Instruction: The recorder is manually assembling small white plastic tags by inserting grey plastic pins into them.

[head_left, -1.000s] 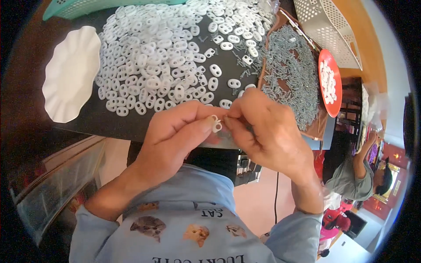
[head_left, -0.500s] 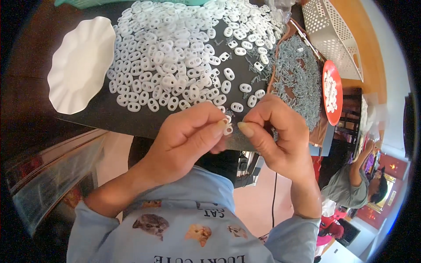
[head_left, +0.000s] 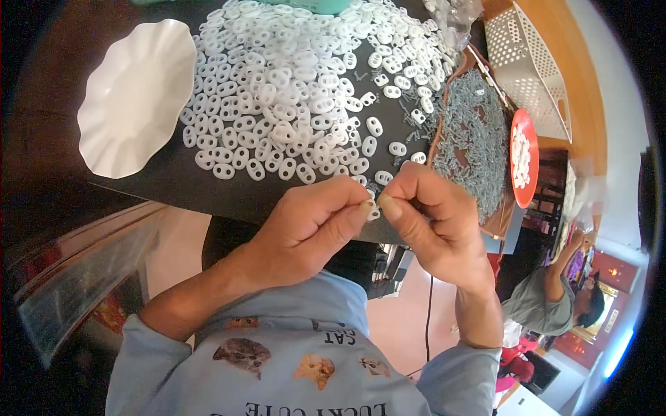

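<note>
Just over the near edge of the table, my left hand (head_left: 316, 225) pinches a small white two-hole plastic piece (head_left: 374, 214) between thumb and forefinger. My right hand (head_left: 437, 225) is closed in a pinch against the same piece, its thumb tip almost meeting the left one. Whatever the right fingertips hold is too small and covered to make out. Beyond my hands a large heap of similar white two-hole pieces (head_left: 277, 104) covers the dark table (head_left: 229, 197). To the right lies a spread of small grey spring-like parts (head_left: 472, 139) on a brown cloth or tray.
A white scalloped dish (head_left: 135, 100) stands at the left. On the right are a red plate (head_left: 524, 156) with small white parts and a white perforated basket (head_left: 527, 66). Clear plastic bags (head_left: 454, 17) lie at the back. Another person (head_left: 548, 298) sits farther right.
My right fingers have closed the gap and now meet the white piece in my left fingers. Both hands appear slightly shifted, and the view has moved a little.
</note>
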Motion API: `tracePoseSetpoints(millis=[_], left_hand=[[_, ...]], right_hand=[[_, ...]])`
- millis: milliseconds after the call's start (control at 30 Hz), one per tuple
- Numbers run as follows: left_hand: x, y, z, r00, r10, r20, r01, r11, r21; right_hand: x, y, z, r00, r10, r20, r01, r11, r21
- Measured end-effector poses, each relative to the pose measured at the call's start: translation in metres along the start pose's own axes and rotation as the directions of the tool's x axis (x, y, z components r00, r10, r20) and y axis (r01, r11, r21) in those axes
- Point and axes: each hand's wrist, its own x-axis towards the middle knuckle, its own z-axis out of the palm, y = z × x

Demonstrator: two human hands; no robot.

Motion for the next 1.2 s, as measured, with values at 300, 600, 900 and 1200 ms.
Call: tracePoseSetpoints(millis=[300,600,900,1200], left_hand=[[-0.004,-0.006,0.0,0.995,0.083,-0.058,-0.081,0.996,0.038],[-0.002,-0.006,0.0,0.99,0.13,-0.059,-0.119,0.979,0.166],[-0.007,-0.002,-0.005,1.0,0.004,-0.023,-0.004,0.999,-0.034],[-0.006,-0.004,-0.003,0.999,-0.035,-0.003,0.035,0.997,-0.071]], right_hand=[[-0.002,-0.003,0.012,0.999,0.032,-0.018,-0.031,0.998,0.051],[-0.003,-0.003,0.022,0.992,-0.106,-0.07,0.097,0.988,-0.124],[-0.005,-0.008,0.007,0.985,0.142,0.098,-0.154,0.981,0.121],[0.0,0.002,0.007,0.976,-0.198,0.086,0.209,0.967,-0.144]])
